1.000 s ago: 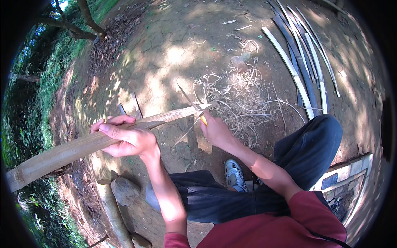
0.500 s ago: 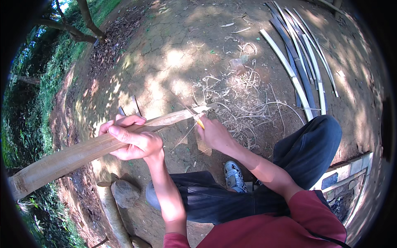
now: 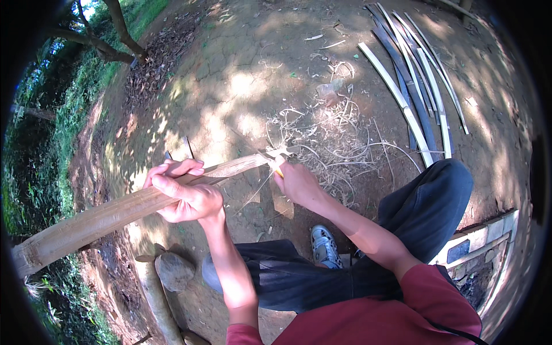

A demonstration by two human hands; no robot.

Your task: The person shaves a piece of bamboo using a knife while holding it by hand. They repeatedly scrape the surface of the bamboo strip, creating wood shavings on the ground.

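A long split bamboo pole runs slantwise from the far left toward the middle, narrowing to a pale, shaved end. My left hand is wrapped around it partway along. At the narrow end my right hand is closed on a knife, of which a bit of yellow handle shows. Its thin blade lies against the bamboo, pointing away to the upper left. Thin fibres hang from the bamboo beside my right hand, and the very tip is hard to make out against the shavings.
Curly shavings lie heaped on the dirt beyond my right hand. Long pale and dark strips are spread at the upper right. A stone and a log sit at lower left. A low brick structure stands at right.
My left hand has shifted slightly to the right. My right hand and the knife stay almost where they were at the bamboo's narrow end.
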